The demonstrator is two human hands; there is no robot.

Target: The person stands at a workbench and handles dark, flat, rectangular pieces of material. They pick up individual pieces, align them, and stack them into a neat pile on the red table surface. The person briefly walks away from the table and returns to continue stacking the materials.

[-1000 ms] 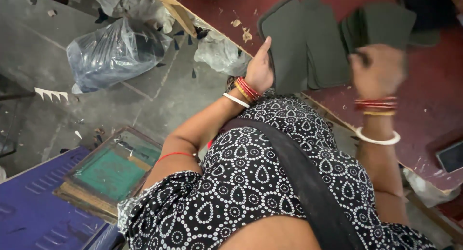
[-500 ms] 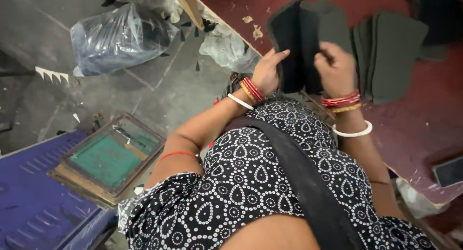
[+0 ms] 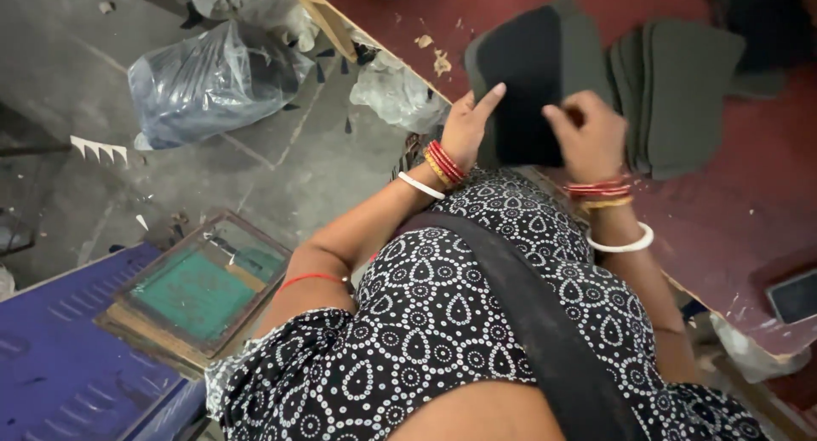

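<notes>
My left hand [image 3: 468, 125] and my right hand [image 3: 587, 135] both grip a black fabric piece [image 3: 523, 75] held over the near edge of the dark red table [image 3: 732, 211]. The left fingers press on its left edge, the right fingers pinch its lower right part. Under and behind it lies a dark green-grey piece [image 3: 583, 41]. A fanned stack of several similar dark pieces [image 3: 681, 92] lies on the table just right of my right hand. Both wrists carry red and white bangles.
A phone [image 3: 796, 295] lies near the table's right edge. On the grey floor at left are a filled clear plastic bag [image 3: 208, 79], a smaller crumpled bag [image 3: 396, 92], a wooden-framed green screen [image 3: 200, 288] and a blue metal panel [image 3: 59, 373].
My right hand moved left from the stack onto the black piece, which both hands now hold together. The stack of dark pieces stays on the table to the right.
</notes>
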